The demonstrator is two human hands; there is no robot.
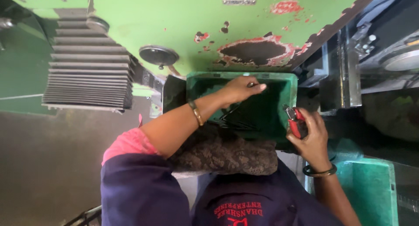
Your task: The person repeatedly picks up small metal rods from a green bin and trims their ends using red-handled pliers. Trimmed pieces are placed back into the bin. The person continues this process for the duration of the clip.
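We see a green-painted metal machine body (183,20) with chipped, rusty patches filling the far side, a grey ribbed bellows cover (89,69) at far left, and a round dark knob (158,55) between them. At far right stands a grey steel machine block (345,73). A second green plastic bin (371,191) sits near right. A dark patterned cloth bundle (227,154) lies across the near edge of the green plastic crate (286,84), covering part of its rim.

Our left hand (240,88) reaches over the crate's far rim, fingers curled and pinching a small dark metal piece (252,84); a gold bangle rings the wrist. Our right hand (312,136) is closed around red-handled pliers (296,121) just beside the crate's right wall, a dark bangle on that wrist.

The crate's dark interior is open between both hands, while the machine body crowds its far edge.
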